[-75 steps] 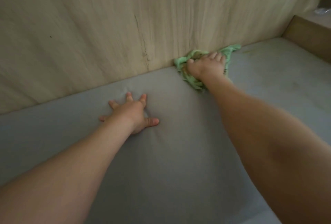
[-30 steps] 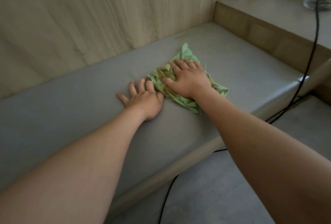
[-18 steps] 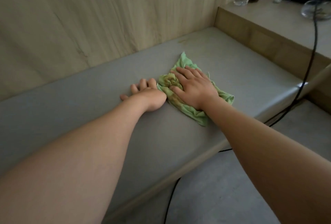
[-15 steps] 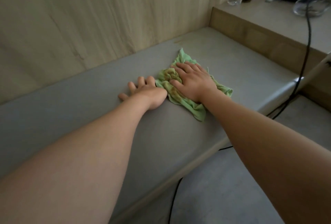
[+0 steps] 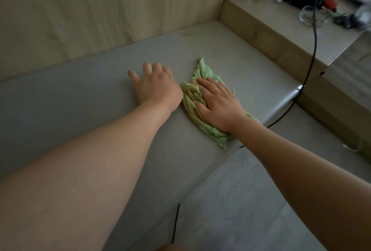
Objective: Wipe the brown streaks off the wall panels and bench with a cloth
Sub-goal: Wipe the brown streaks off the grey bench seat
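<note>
Now the right hand [image 5: 218, 108] lies flat, grip open, pressing the stained green cloth [image 5: 203, 73] onto the grey tabletop [image 5: 80, 100] by its near edge; just left, the left hand [image 5: 156, 88] rests spread, grip open too.

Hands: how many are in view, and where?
2. The left hand lies flat on the bench, just beside the cloth; the right hand presses flat on the cloth. None seems hidden.

R hand [image 5: 217, 106] lies flat on green cloth [image 5: 197, 98] w/ brown stains, pressing it to grey bench [image 5: 80, 98] nr front edge; L hand [image 5: 155, 87] flat beside it, wood wall panels [image 5: 120, 3] behind.
</note>
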`<state>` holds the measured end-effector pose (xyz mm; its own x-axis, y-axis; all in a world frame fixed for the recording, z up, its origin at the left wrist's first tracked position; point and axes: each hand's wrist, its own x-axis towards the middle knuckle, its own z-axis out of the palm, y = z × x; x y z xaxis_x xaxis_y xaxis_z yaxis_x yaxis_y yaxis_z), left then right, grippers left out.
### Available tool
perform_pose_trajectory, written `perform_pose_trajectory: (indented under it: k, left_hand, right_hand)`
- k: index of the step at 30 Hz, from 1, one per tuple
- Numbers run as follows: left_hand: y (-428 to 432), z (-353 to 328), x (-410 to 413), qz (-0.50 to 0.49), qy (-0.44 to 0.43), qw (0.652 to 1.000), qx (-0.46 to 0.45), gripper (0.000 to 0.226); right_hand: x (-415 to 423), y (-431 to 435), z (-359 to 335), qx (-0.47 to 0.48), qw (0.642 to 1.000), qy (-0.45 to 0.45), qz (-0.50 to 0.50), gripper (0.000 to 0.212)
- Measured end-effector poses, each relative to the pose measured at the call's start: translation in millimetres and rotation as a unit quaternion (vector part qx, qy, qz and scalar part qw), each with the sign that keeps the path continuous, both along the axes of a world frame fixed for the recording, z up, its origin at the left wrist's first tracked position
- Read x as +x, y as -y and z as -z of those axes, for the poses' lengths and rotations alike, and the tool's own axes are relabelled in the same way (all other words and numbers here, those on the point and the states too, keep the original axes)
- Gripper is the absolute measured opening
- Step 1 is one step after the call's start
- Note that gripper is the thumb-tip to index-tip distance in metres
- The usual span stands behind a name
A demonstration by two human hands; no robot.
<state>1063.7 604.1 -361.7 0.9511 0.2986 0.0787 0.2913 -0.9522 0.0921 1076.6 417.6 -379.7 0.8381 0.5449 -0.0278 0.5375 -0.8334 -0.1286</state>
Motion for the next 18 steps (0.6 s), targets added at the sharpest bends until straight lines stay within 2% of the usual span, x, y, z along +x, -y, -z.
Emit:
perform_pose_trajectory:
  k: [3,7,11,15,18]
  left_hand:
    - [19.2,0.8,8.7,-0.003,0.024,0.999,-0.043,0.044]
    - [56.3,-0.3,36.1,0.012,0.054,0.996,-0.065,0.043]
    - [91.3,12.0,57.3,-0.027,0.067,0.993,-0.092,0.043]
    - [107.0,24.9,58.5,-0.050,0.066,0.995,-0.059,0.042]
    - [104.4,17.0,59.8,-0.060,0.050,0.996,-0.041,0.042]
  right_hand:
    - [10.7,35.7,-5.0,-0.012,1.000,0.000,0.002,0.074]
    - [49.8,98.9,-4.4,-0.005,0.997,-0.004,0.080,0.074]
    - [85.4,168.7,-2.4,0.011,0.990,0.003,0.141,0.080]
    - [107.6,233.8,-3.3,0.036,0.987,0.007,0.159,0.075]
    - [121.1,241.8,-3.3,0.032,0.989,0.014,0.141,0.074]
